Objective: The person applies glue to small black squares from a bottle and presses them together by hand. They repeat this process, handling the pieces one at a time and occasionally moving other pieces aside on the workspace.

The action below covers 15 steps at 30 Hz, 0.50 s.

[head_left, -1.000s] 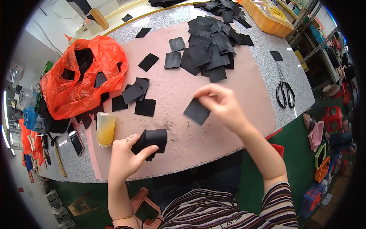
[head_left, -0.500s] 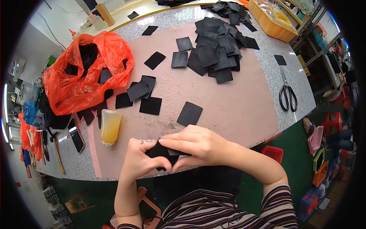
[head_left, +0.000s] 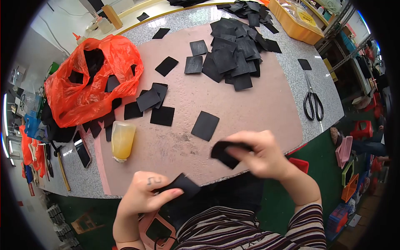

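Note:
Near the table's front edge my left hand (head_left: 146,192) pinches a black square piece (head_left: 186,186) between thumb and fingers. To its right, my right hand (head_left: 260,155) grips another black piece (head_left: 225,155), which is bent and slightly blurred. The two hands are apart, both raised over the front of the pinkish mat (head_left: 258,112). Just beyond them a single black square (head_left: 205,126) lies flat on the mat. A bottle of yellow liquid (head_left: 123,141) lies to the left, close to several overlapping black squares (head_left: 148,100).
A large heap of black squares (head_left: 233,54) covers the mat's far side. An open red plastic bag (head_left: 121,89) with black pieces inside sits at the left. Scissors (head_left: 311,102) lie at the right, a phone (head_left: 82,150) and hammer (head_left: 63,168) at the left. A yellow basket (head_left: 291,25) stands far right.
My hands were together around black pieces; now they have separated, each with a black piece. The right hand moved right, the left one down and left.

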{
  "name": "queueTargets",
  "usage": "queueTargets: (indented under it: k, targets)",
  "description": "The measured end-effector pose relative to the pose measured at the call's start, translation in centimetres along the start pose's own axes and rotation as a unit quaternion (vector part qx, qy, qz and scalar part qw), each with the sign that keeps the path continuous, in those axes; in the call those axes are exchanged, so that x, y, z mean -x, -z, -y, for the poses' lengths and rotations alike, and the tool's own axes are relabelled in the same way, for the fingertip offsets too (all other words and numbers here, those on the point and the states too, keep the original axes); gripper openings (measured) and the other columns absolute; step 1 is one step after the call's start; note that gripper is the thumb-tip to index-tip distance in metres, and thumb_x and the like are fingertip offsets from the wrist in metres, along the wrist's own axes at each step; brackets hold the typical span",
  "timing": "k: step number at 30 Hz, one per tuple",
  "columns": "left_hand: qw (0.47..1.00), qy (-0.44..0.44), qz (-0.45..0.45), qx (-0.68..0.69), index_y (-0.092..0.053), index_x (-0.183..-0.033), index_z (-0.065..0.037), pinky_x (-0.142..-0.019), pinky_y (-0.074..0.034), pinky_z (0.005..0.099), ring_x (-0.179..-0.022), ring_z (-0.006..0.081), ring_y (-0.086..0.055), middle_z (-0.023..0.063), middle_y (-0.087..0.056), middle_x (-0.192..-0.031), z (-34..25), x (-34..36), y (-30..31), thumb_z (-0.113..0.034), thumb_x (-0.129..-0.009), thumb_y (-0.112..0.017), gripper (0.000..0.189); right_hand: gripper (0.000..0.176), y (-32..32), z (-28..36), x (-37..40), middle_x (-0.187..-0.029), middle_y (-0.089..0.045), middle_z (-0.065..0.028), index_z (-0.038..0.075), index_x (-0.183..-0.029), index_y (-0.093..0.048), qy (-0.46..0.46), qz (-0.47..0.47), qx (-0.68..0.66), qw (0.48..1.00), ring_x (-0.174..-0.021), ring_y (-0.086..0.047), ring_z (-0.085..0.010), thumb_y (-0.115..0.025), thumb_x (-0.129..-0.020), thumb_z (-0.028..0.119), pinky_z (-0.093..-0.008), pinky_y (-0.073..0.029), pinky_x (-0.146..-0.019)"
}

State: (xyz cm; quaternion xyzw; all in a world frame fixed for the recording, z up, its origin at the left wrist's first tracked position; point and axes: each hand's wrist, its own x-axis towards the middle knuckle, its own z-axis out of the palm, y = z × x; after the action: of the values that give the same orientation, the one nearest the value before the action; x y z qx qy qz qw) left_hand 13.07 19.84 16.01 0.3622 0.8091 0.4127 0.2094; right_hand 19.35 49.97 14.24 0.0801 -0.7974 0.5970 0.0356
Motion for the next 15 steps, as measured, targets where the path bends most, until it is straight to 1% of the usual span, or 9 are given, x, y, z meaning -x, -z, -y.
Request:
queueTargets:
  k: [2, 4, 5, 7, 8, 10, 11, 13, 15]
  targets:
    - [0.999, 0.048, -0.016, 0.02, -0.056, -0.065, 0.001, -0.046, -0.034, 0.0315, -0.046, 0.0176, -0.043, 0.0107, -0.043, -0.054, 1.3, 3.1, 2.2, -0.012, -0.077, -0.079, 0.029, 0.018, 3.3, -0.3, 0.4, -0.09, -0.072, -0.0082, -0.007, -0.108, -0.068, -0.136, -0.113, -0.165, 0.97, -0.08, -0.067, -0.0116, -0.065, -0.094, 0.003, -0.0265, -0.055, -0.07]
    - [0.986, 0.103, -0.119, 0.055, -0.063, -0.071, 0.003, -0.049, -0.039, 0.029, -0.051, 0.0131, -0.052, 0.0086, -0.054, -0.055, 0.5, 3.6, 2.1, -0.008, -0.079, -0.074, 0.017, 0.022, 4.9, -1.7, 0.5, -0.094, -0.071, -0.008, -0.008, -0.113, -0.066, -0.163, -0.087, -0.12, 0.975, -0.083, -0.066, -0.0102, -0.065, -0.096, 0.006, -0.0261, -0.054, -0.074]
    - [0.991, 0.107, -0.077, 0.006, -0.068, -0.084, 0.004, -0.052, -0.043, 0.027, -0.055, 0.0146, -0.058, 0.0085, -0.062, -0.063, 1.5, 4.0, 2.8, -0.007, -0.082, -0.071, 0.012, 0.024, 4.1, -2.3, 0.2, -0.095, -0.071, -0.0078, -0.008, -0.115, -0.066, -0.163, -0.068, -0.124, 0.976, -0.084, -0.066, -0.01, -0.066, -0.096, 0.007, -0.0259, -0.054, -0.075]
    - [0.983, 0.121, -0.131, 0.045, -0.068, -0.096, 0.003, -0.054, -0.044, 0.0274, -0.058, 0.0144, -0.059, 0.0099, -0.064, -0.07, 1.2, 1.7, 0.2, -0.005, -0.085, -0.068, 0.014, 0.03, 1.4, -3.4, -1.4, -0.098, -0.07, -0.0083, -0.006, -0.119, -0.063, -0.095, 0.009, -0.06, 0.994, -0.088, -0.063, -0.0114, -0.068, -0.093, 0.009, -0.0294, -0.053, -0.079]
    - [0.982, 0.136, -0.118, 0.058, -0.066, -0.101, 0.003, -0.054, -0.043, 0.0285, -0.058, 0.014, -0.058, 0.0103, -0.065, -0.075, 1.0, 0.5, -0.4, -0.005, -0.088, -0.066, 0.015, 0.033, -0.4, -4.1, -2.7, -0.097, -0.071, -0.0109, -0.005, -0.12, -0.062, -0.055, 0.001, -0.071, 0.996, -0.089, -0.063, -0.0137, -0.07, -0.092, 0.01, -0.0309, -0.052, -0.079]
    - [0.976, 0.13, -0.151, 0.092, -0.065, -0.092, 0.003, -0.053, -0.038, 0.0261, -0.058, 0.0095, -0.05, 0.006, -0.06, -0.069, 1.8, -1.5, -2.0, -0.009, -0.09, -0.068, 0.012, 0.037, -2.6, -4.4, -5.9, -0.098, -0.07, -0.0164, 0.0, -0.122, -0.062, -0.09, -0.003, -0.077, 0.993, -0.092, -0.064, -0.0209, -0.072, -0.089, 0.012, -0.0342, -0.051, -0.083]
    - [0.974, 0.131, -0.159, 0.098, -0.065, -0.087, 0.003, -0.053, -0.036, 0.0251, -0.059, 0.0077, -0.048, 0.0046, -0.059, -0.067, 2.3, -2.0, -2.3, -0.011, -0.091, -0.069, 0.014, 0.045, -3.4, -5.6, -7.1, -0.11, -0.066, -0.015, 0.003, -0.126, -0.06, -0.028, -0.015, 0.076, 0.997, -0.099, -0.062, -0.0283, -0.075, -0.086, 0.018, -0.0394, -0.048, -0.089]
    - [0.974, 0.092, -0.191, 0.083, -0.063, -0.079, 0.003, -0.051, -0.034, 0.0247, -0.057, 0.0062, -0.044, 0.002, -0.056, -0.063, 3.3, -2.2, -2.7, -0.013, -0.09, -0.072, 0.022, 0.056, -4.6, -6.0, -8.0, -0.124, -0.058, -0.0145, 0.007, -0.13, -0.058, 0.064, -0.113, 0.257, 0.958, -0.108, -0.056, -0.0326, -0.079, -0.082, 0.027, -0.0425, -0.043, -0.093]
    - [0.969, 0.08, -0.216, 0.09, -0.062, -0.072, 0.003, -0.05, -0.033, 0.0244, -0.056, 0.005, -0.042, -0.0002, -0.054, -0.06, 3.5, -2.3, -2.4, -0.016, -0.089, -0.075, 0.029, 0.061, -4.6, -5.4, -7.5, -0.131, -0.053, -0.0131, 0.01, -0.131, -0.058, 0.126, -0.117, 0.259, 0.95, -0.112, -0.055, -0.0302, -0.081, -0.079, 0.032, -0.0425, -0.041, -0.095]
